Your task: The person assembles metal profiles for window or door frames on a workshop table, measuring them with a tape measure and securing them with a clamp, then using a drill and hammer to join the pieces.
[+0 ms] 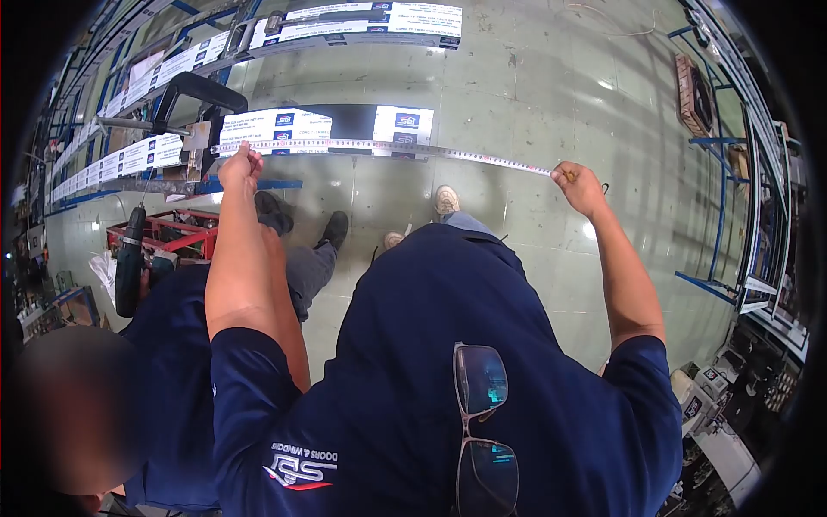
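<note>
from my remote post i log: tape measure [345, 145] stretched out, lying along labelled profile [237, 129], then running past profile's end, above floor [508, 250].
left hand [239, 169]: nearly closed, fingertips pinched at tape near clamp [202, 86].
right hand [579, 186]: curled shut round tape's far end; exact grip hidden by fingers.
co-worker [164, 370] beside left arm, drill [131, 263] upright near red toolbox [185, 231]. i note glasses [482, 422] hanging on shirt front [405, 345].
</note>
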Action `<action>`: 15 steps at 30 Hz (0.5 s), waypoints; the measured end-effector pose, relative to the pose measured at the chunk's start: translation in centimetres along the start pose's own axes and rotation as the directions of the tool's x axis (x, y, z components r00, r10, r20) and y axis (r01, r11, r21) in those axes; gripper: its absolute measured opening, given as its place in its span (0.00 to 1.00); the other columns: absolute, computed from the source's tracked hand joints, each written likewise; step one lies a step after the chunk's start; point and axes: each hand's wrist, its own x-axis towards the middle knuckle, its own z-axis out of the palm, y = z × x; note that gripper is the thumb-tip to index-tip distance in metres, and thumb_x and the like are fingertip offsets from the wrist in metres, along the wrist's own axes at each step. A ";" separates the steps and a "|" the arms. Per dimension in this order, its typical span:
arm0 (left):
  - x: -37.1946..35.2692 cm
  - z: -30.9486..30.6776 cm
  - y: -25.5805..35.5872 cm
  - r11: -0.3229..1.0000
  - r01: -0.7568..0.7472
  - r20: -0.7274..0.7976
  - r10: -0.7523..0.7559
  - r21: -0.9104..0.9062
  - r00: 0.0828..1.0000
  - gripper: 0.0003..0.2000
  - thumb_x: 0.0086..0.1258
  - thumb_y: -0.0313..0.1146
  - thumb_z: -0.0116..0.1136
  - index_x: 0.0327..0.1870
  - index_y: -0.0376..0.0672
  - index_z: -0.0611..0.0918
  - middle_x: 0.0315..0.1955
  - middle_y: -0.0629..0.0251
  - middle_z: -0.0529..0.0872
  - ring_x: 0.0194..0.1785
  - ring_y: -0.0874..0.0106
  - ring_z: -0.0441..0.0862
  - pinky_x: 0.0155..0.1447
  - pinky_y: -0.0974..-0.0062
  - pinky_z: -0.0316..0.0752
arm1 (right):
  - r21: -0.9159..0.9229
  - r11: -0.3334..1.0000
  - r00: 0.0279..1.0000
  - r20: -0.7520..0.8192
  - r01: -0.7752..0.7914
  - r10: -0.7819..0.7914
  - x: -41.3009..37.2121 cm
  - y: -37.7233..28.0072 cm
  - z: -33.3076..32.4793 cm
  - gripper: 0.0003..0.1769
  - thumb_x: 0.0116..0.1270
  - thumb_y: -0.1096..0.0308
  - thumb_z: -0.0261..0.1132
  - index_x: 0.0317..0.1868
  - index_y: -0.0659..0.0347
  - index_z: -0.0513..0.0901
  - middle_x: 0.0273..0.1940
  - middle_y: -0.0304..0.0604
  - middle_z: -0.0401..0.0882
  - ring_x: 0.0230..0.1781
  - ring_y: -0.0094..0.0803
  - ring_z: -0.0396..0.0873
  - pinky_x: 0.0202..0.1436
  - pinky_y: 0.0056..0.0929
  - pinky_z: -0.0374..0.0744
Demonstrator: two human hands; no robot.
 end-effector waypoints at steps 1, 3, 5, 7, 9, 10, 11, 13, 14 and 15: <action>0.0 0.0 0.0 1.000 0.000 -0.002 0.000 0.004 1.000 0.12 0.76 0.41 0.62 0.35 0.44 0.81 0.28 0.71 0.84 0.30 0.77 0.84 0.35 0.81 0.83 | 0.008 1.000 1.000 -0.001 0.002 -0.002 0.0 0.1 0.0 0.12 0.71 0.56 0.65 0.40 0.56 0.83 0.33 0.47 0.82 0.35 0.44 0.80 0.41 0.40 0.77; 0.0 0.1 0.1 1.000 -0.001 -0.002 0.001 0.007 1.000 0.12 0.76 0.41 0.62 0.35 0.44 0.81 0.28 0.70 0.84 0.30 0.77 0.83 0.35 0.80 0.83 | 0.016 1.000 1.000 -0.004 0.003 -0.003 0.1 0.2 0.0 0.12 0.71 0.55 0.65 0.40 0.56 0.83 0.33 0.47 0.82 0.35 0.44 0.80 0.41 0.40 0.77; 0.4 0.0 -0.1 1.000 -0.002 0.005 0.002 -0.008 1.000 0.12 0.76 0.41 0.63 0.35 0.44 0.81 0.28 0.70 0.84 0.30 0.77 0.83 0.35 0.80 0.83 | 0.013 1.000 1.000 0.010 -0.011 0.010 0.1 0.1 0.0 0.13 0.71 0.55 0.65 0.40 0.56 0.83 0.34 0.47 0.83 0.36 0.45 0.80 0.41 0.41 0.77; 0.6 -0.1 -0.2 1.000 -0.002 0.008 0.002 -0.012 1.000 0.12 0.76 0.41 0.63 0.35 0.43 0.81 0.28 0.70 0.84 0.30 0.77 0.83 0.34 0.80 0.83 | 0.012 1.000 1.000 0.003 -0.005 0.005 0.1 0.2 0.1 0.13 0.71 0.55 0.65 0.41 0.56 0.83 0.34 0.47 0.83 0.36 0.45 0.80 0.42 0.41 0.77; 0.8 -0.1 -0.2 1.000 -0.003 0.011 0.004 -0.017 1.000 0.12 0.75 0.41 0.63 0.35 0.43 0.81 0.28 0.70 0.84 0.30 0.77 0.84 0.34 0.80 0.83 | 0.011 1.000 1.000 -0.005 0.002 -0.002 0.2 0.3 0.2 0.12 0.71 0.55 0.65 0.41 0.56 0.83 0.34 0.47 0.83 0.36 0.45 0.80 0.42 0.41 0.77; 0.8 -0.1 -0.2 1.000 0.002 0.012 -0.002 -0.013 1.000 0.12 0.75 0.41 0.63 0.35 0.43 0.81 0.28 0.70 0.84 0.30 0.77 0.84 0.34 0.80 0.83 | 0.017 1.000 1.000 -0.011 0.009 -0.009 0.2 0.5 0.3 0.13 0.71 0.55 0.65 0.41 0.56 0.83 0.34 0.47 0.83 0.36 0.45 0.80 0.42 0.41 0.78; 0.7 -0.1 -0.2 1.000 0.008 0.014 -0.008 -0.009 1.000 0.12 0.75 0.41 0.63 0.35 0.43 0.81 0.27 0.70 0.84 0.30 0.77 0.84 0.34 0.80 0.83 | 0.022 1.000 1.000 -0.016 0.016 -0.015 0.3 0.6 0.4 0.13 0.71 0.55 0.65 0.41 0.56 0.83 0.34 0.48 0.82 0.36 0.46 0.80 0.42 0.41 0.78; 0.6 0.0 -0.2 1.000 0.008 0.007 -0.008 -0.009 1.000 0.12 0.75 0.41 0.63 0.35 0.43 0.81 0.27 0.70 0.84 0.30 0.77 0.84 0.34 0.80 0.83 | 0.027 0.999 0.999 -0.021 0.030 -0.030 0.4 0.9 0.6 0.13 0.71 0.55 0.65 0.42 0.56 0.83 0.34 0.48 0.82 0.36 0.46 0.81 0.43 0.41 0.78; 0.5 0.1 -0.2 1.000 0.009 0.000 -0.009 -0.008 1.000 0.12 0.75 0.42 0.63 0.34 0.43 0.81 0.27 0.71 0.84 0.30 0.77 0.84 0.34 0.80 0.83 | 0.031 0.999 0.999 -0.024 0.044 -0.043 0.5 1.0 0.6 0.13 0.72 0.55 0.65 0.42 0.55 0.84 0.34 0.49 0.82 0.36 0.46 0.81 0.43 0.40 0.78; 0.4 0.2 -0.2 1.000 0.009 -0.001 -0.009 -0.009 1.000 0.12 0.75 0.42 0.63 0.34 0.43 0.81 0.27 0.71 0.84 0.30 0.77 0.84 0.34 0.80 0.83 | 0.031 0.999 0.999 -0.025 0.045 -0.044 0.5 1.1 0.6 0.13 0.72 0.55 0.65 0.42 0.55 0.84 0.34 0.49 0.82 0.36 0.46 0.81 0.43 0.40 0.78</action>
